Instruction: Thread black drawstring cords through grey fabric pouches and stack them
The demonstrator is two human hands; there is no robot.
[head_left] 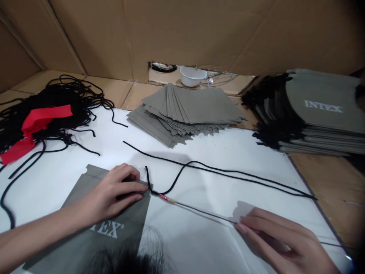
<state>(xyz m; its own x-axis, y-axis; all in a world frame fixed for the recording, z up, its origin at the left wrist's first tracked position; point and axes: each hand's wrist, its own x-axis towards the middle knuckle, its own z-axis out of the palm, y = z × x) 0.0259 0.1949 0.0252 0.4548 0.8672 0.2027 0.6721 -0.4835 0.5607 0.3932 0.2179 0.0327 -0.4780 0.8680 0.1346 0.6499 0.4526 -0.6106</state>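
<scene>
A grey flat drawstring bag [74,192] with white lettering lies on the white surface at the lower left. My left hand [118,190] rests on its upper edge, with thumb and fingers closed at the top right corner. A thin threading wire [203,211], with red and tan wrapping near its far end, runs from that corner to my right hand [281,239]. The right thumb and fingertips pinch the wire. A black cord [177,178] is caught at the wire's end beside the corner. Its short end sticks up there, while the long part loops to the right.
A heap of black cords [65,114] with a red strip [47,116] lies at the left. Fanned grey bags [196,106] sit at the back, and stacked bags with black cords [325,99] at the right. A white bowl [192,77] shows through a cardboard wall's [182,34] cutout.
</scene>
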